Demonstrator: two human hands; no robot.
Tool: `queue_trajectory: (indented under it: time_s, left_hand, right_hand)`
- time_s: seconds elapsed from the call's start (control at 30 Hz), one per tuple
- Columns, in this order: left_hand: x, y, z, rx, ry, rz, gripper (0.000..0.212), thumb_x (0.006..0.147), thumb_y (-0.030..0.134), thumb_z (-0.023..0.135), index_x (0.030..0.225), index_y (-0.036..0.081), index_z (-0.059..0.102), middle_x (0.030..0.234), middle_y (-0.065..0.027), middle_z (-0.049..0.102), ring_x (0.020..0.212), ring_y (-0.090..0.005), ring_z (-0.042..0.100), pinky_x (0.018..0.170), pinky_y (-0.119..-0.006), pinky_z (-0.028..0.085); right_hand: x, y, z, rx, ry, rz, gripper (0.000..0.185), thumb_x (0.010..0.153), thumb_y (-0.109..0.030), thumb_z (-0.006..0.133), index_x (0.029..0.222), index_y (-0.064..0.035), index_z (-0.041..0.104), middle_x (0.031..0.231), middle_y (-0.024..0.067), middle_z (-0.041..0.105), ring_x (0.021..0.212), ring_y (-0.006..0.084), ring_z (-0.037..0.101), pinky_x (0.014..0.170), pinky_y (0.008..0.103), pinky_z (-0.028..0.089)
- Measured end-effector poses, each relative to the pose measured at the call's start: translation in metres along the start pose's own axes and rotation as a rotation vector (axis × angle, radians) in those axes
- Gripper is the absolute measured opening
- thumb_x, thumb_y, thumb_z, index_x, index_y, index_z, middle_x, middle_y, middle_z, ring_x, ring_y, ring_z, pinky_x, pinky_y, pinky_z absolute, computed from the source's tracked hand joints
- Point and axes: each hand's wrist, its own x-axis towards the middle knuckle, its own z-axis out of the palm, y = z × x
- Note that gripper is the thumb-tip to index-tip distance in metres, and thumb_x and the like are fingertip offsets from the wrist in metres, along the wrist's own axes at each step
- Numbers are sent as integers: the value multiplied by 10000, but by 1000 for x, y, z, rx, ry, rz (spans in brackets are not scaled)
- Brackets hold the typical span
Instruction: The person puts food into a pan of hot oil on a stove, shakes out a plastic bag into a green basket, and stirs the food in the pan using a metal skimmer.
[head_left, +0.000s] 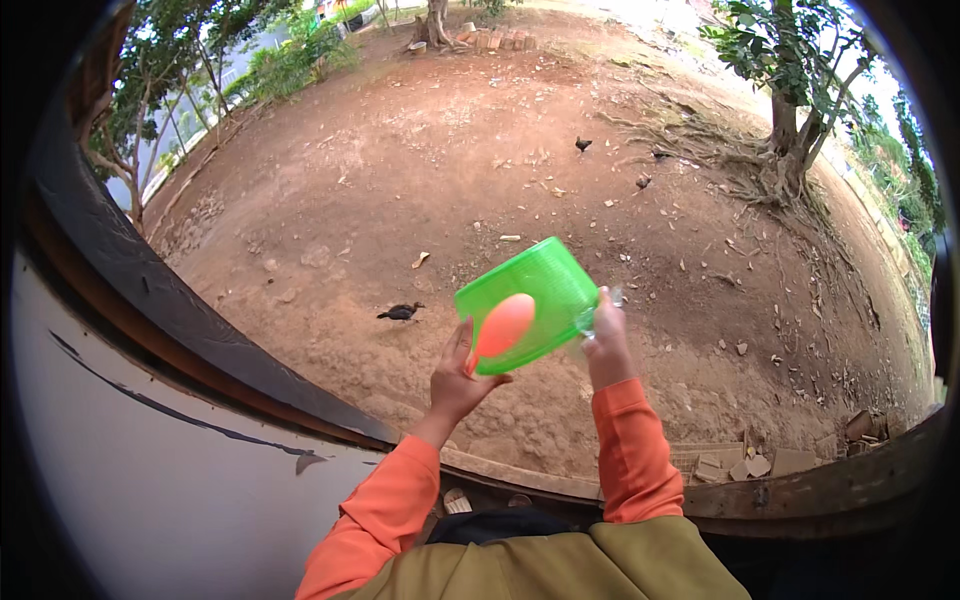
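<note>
A green plastic basket (566, 289) is held out tilted over the dirt yard, its mesh side showing. Across its lower left part lies the broad oval head of an orange plastic rice paddle (506, 324). My left hand (457, 379) is at the basket's lower left corner, with the paddle's short visible handle between its thumb and fingers. On the other side, my right hand (608, 334) grips the basket's right edge. Crumpled clear plastic (585, 324) shows beside the right-hand fingers. What the basket contains cannot be made out.
A low wall with a wooden ledge (525, 480) runs before me; a white wall (187, 450) stands left. One dark bird (400, 312) is on the ground nearby, others farther off, including one bird (583, 143). Broken cardboard (793, 460) lies at right, below a rooted tree (784, 127).
</note>
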Motion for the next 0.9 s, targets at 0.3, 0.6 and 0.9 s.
queue_trajectory:
  time_s: [0.3,0.6,0.9]
  left_hand:
    - [-6,-12,-14,226,124,-380,434,731,153,554,1127,15,444,834,-232,575,683,-372,573,568,-418,459]
    - [-42,-20,-34,53,314,-610,212,732,175,496,771,-23,560,662,-215,575,663,-376,570,596,-419,435]
    - [-37,-4,-54,175,293,-591,218,721,190,494,723,-19,554,609,-217,559,621,-387,562,577,-445,437]
  right_hand:
    - [-36,6,4,-36,-475,133,449,875,-436,403,1002,-15,498,808,112,576,688,240,588,609,347,504]
    - [-41,-1,-32,191,-599,-115,288,876,-314,457,1010,-60,482,845,105,589,804,221,582,722,409,470]
    - [-61,-6,1,-656,-591,-1135,147,826,-77,503,947,-23,566,893,127,584,814,261,572,730,353,455]
